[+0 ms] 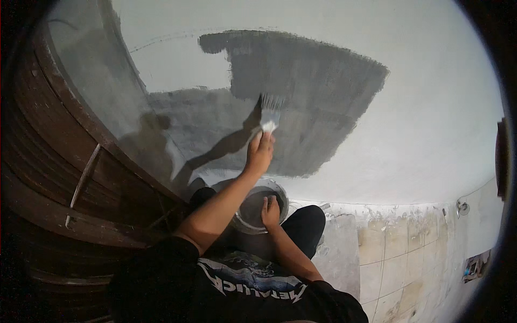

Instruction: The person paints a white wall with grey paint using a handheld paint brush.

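Note:
My left hand (260,151) grips the handle of a flat paintbrush (270,115), its bristles against a grey-coated patch (307,97) on a white wall (424,133). The bristles look streaked and slightly blurred. A round bucket (282,189) with dark grey contents (251,208) stands between my knees. Over its mouth, at the right side, is my right hand (271,212), fingers partly curled. Whether that hand grips the rim or something inside is hidden. The grey patch has ragged edges, with a pale notch at its upper left.
Brown wooden slatted panelling (76,161) curves along the left. Stained tiles (398,254) lie at lower right, beside a grey slab (339,250). My black-clad knee (309,226) is right of the bucket. A small round fitting (463,208) sits at far right.

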### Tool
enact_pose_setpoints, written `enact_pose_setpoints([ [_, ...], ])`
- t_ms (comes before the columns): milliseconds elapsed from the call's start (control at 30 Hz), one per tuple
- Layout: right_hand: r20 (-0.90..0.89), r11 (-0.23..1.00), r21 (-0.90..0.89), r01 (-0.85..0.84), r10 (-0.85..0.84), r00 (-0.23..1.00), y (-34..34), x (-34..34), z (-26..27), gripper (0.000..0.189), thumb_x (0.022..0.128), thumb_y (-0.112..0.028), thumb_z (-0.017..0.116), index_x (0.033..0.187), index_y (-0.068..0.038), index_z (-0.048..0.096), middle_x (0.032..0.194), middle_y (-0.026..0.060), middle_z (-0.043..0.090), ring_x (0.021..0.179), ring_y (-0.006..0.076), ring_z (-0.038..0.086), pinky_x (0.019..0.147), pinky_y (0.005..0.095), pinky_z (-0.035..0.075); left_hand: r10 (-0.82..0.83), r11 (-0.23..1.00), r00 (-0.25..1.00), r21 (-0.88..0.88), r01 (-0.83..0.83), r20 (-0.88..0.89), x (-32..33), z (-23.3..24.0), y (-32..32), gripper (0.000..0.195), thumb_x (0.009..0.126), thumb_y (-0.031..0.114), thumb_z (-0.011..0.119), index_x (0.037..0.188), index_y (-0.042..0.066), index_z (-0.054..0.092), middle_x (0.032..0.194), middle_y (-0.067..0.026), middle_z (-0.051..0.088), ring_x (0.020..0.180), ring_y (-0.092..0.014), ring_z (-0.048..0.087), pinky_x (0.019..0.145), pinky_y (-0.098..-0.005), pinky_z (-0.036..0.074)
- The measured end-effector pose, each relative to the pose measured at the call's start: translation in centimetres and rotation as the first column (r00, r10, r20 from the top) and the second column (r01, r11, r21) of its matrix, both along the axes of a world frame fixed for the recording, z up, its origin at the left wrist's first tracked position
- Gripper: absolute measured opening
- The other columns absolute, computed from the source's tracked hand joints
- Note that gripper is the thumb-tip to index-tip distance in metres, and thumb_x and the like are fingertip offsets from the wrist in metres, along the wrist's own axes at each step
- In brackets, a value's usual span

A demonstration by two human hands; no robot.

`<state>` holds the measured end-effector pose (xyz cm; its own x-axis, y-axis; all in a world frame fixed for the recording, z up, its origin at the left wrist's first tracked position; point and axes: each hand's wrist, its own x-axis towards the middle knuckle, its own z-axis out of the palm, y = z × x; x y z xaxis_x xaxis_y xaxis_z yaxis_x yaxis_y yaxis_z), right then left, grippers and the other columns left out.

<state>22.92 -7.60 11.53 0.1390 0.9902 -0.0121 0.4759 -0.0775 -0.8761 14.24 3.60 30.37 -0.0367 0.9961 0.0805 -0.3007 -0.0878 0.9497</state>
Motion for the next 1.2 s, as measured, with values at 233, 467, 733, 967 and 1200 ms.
enact_pose_setpoints([
  [233, -0.001, 0.975, 0.209, 0.069, -0.07, 0.998, 0.4, -0.2, -2.5, 0.041, 0.097, -0.035, 0.038, 0.1, 0.005, 0.048, 0.091, 0.0268, 0.055, 0.088, 0.0443, 0.054, 0.078, 0.0471, 0.042, 0.011, 0.988, 0.997, 0.157, 0.002, -0.08, -0.4, -2.7, -4.3, 0.038, 0.097, 0.041, 0.041, 0.092, 0.005, 0.051, 0.055, 0.0039, 0.038, 0.041, -0.004, 0.034, 0.037, -0.0208, 0.027],
  [467, 0.039, 0.975, 0.217, 0.057, -0.067, 0.997, 1.5, -0.2, -5.6, 0.043, 0.097, -0.035, 0.04, 0.102, 0.007, 0.048, 0.097, 0.0309, 0.053, 0.093, 0.0472, 0.052, 0.08, 0.048, 0.041, 0.207, 0.943, 0.966, 0.294, -0.154, -0.157, 0.0, 7.3, -0.9, 0.029, 0.097, 0.028, 0.046, 0.089, 0.002, 0.057, 0.053, 0.0034, 0.039, 0.046, -0.006, 0.035, 0.044, -0.0241, 0.028],
  [733, -0.012, 0.98, 0.192, 0.059, -0.057, 0.998, 0.4, -0.1, -2.4, 0.035, 0.094, -0.025, 0.045, 0.103, 0.008, 0.051, 0.095, 0.031, 0.055, 0.092, 0.0473, 0.053, 0.081, 0.0466, 0.042, 0.354, 0.882, 0.911, 0.401, -0.248, -0.214, 0.2, 6.4, -0.8, 0.028, 0.096, 0.025, 0.049, 0.096, -0.001, 0.061, 0.056, 0.0002, 0.044, 0.052, -0.008, 0.042, 0.05, -0.027, 0.034],
  [967, -0.021, 0.976, 0.203, 0.08, -0.077, 0.997, 0.8, -0.5, -1.9, 0.034, 0.094, -0.026, 0.046, 0.096, 0.007, 0.049, 0.089, 0.0298, 0.054, 0.088, 0.0467, 0.052, 0.077, 0.047, 0.041, 0.438, 0.836, 0.844, 0.485, -0.256, -0.311, 0.2, 7.9, -0.7, 0.03, 0.096, 0.025, 0.049, 0.102, -0.002, 0.061, 0.059, 0.0006, 0.044, 0.055, -0.008, 0.04, 0.052, -0.0253, 0.034],
  [1200, -0.034, 0.973, 0.207, 0.099, -0.094, 0.995, 1.3, -0.5, -2.9, 0.03, 0.094, -0.023, 0.046, 0.091, 0.006, 0.048, 0.085, 0.0287, 0.053, 0.084, 0.0468, 0.051, 0.074, 0.0479, 0.04, 0.479, 0.811, 0.842, 0.494, -0.314, -0.25, 0.1, 7.3, -1.0, 0.029, 0.095, 0.022, 0.053, 0.103, -0.004, 0.061, 0.066, -0.0008, 0.046, 0.062, -0.009, 0.041, 0.057, -0.0261, 0.036],
])
